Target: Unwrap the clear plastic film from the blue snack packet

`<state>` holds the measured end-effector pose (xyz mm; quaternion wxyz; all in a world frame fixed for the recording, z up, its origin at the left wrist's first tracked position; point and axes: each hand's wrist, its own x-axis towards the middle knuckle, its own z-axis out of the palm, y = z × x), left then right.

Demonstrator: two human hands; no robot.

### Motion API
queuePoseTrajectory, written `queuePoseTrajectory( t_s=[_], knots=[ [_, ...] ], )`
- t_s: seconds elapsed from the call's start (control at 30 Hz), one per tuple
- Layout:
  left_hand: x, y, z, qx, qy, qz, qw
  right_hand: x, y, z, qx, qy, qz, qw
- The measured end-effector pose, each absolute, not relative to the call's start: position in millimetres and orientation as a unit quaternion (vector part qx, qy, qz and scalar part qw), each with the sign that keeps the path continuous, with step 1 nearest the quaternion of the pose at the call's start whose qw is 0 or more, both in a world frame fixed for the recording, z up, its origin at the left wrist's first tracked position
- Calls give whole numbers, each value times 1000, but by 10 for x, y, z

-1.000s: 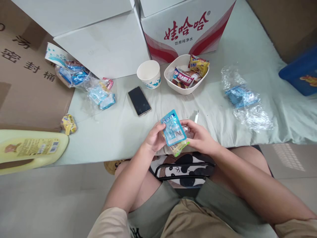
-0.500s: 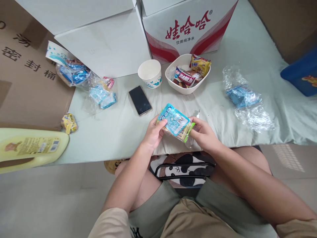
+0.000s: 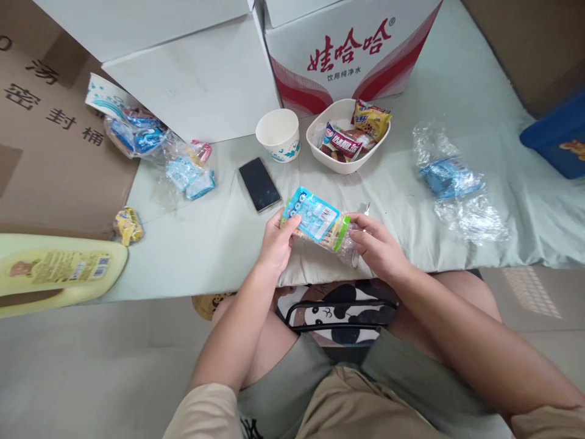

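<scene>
Fingers of the left hand [image 3: 275, 244] pinch the left end of a blue snack packet [image 3: 313, 213], thumb on top, near the front edge of the cloth-covered bench [image 3: 219, 250]. Under it lies a green-edged snack packet [image 3: 343, 231], with clear film [image 3: 342, 252]. Curled beside the film are the right hand's [image 3: 377, 247] fingers; whether they pinch it, I cannot tell. Lifting seems done; both packets are stacked in hand, not yet set down.
</scene>
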<state>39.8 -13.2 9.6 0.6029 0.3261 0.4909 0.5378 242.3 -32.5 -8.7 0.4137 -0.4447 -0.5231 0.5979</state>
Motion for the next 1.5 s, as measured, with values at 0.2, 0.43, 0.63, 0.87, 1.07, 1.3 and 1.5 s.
queuePoseTrajectory(
  t_s=[0.2,0.43,0.63,0.87,1.07,1.3,1.5],
  knots=[
    [412,-126,88,333,505,544,582,2399,-316,9,-439,-462,649,415],
    [410,-128,67,324,513,522,599,2411,-312,33,-453,-496,620,405],
    [440,-130,53,306,528,502,612,2415,-333,14,-496,-569,548,361],
    [458,-133,42,302,538,497,610,2437,-356,86,-502,-681,452,282],
    [473,-134,52,316,561,482,594,2427,-375,53,-491,-741,387,245],
    [487,-127,50,321,570,476,588,2420,-378,75,-495,-753,373,222],
    [482,-130,73,313,557,481,600,2410,-380,78,-494,-706,429,272]
  ],
)
